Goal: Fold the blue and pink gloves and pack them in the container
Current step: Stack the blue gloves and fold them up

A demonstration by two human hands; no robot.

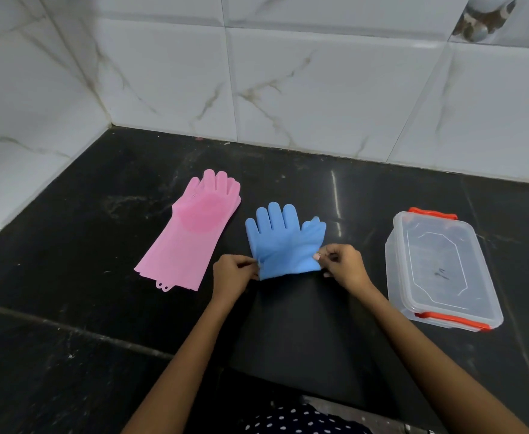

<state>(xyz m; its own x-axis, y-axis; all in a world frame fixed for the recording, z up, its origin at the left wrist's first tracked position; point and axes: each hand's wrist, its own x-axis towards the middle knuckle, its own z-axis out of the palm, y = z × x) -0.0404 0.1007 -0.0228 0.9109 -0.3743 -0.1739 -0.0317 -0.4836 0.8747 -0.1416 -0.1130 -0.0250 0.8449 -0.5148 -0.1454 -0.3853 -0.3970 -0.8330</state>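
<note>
The left hand [230, 272] pinched the left edge of the blue gloves [285, 242] between thumb and fingertips, and the right hand [343, 267] pinched the right edge in the same way, both just above the near edge of the blue material. The gloves lay at the centre of the frame, fingers pointing toward the upper edge, spread between the two hands. How many layers lay in the blue bundle was hard to make out, and the fingertips were partly hidden by the material. Both forearms ran to the bottom edge and were cut off there.

Left of the left hand, apart from it, the pink gloves [191, 230] lay flat and stacked on the black countertop [69, 355], cuffs toward the lower left. At the right of the frame, apart from the right hand, stood the clear container [438, 270] with its lid on and orange clasps at both ends. White marbled tiles [288, 83] filled the upper frame.
</note>
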